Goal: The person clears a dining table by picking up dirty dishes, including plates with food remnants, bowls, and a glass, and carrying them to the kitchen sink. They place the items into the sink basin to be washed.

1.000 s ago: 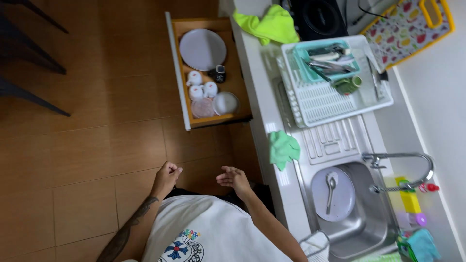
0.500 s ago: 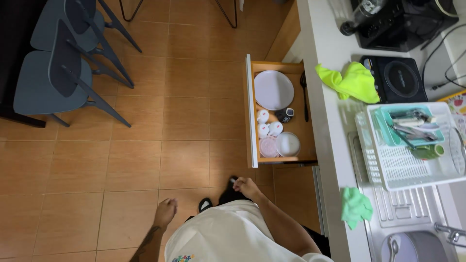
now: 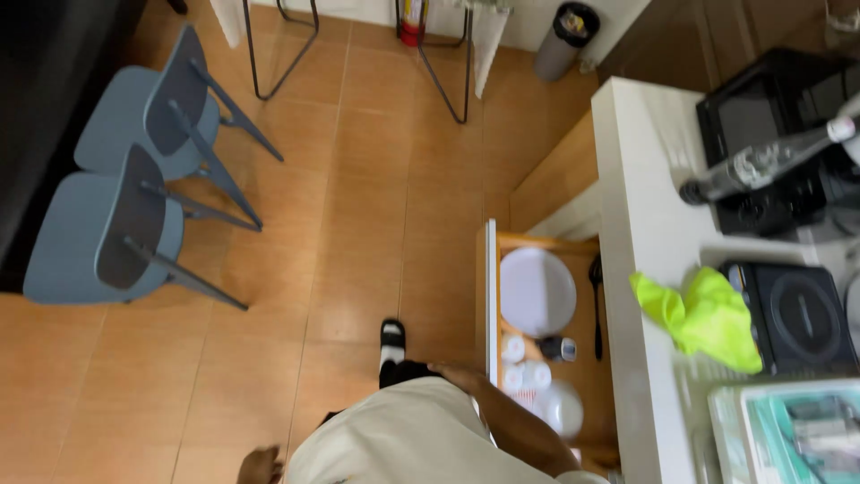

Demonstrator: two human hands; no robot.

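Observation:
My right hand [image 3: 457, 372] stretches flat toward the white front panel of an open wooden drawer [image 3: 491, 296], at or just short of its edge, and holds nothing. The drawer holds a large white plate [image 3: 536, 291], small white cups [image 3: 524, 363], a white bowl [image 3: 564, 408] and a black utensil [image 3: 596, 305]. My left hand [image 3: 260, 466] hangs by my side at the bottom edge, partly cut off and empty as far as I can see. One sandalled foot [image 3: 391, 341] shows on the wooden floor.
Two blue chairs [image 3: 134, 179] stand at the left by a dark table. The white counter [image 3: 636, 269] on the right carries a yellow-green cloth [image 3: 708, 314], a black cooktop [image 3: 793, 318], a black appliance [image 3: 770, 134], a bottle [image 3: 761, 161] and a teal dish rack [image 3: 788, 430]. Metal legs [image 3: 448, 63] and a bin [image 3: 564, 36] stand at the far wall.
The view has swung left, away from the sink toward the floor and chairs. My right hand has moved up to the drawer front. My left hand has dropped toward the bottom edge.

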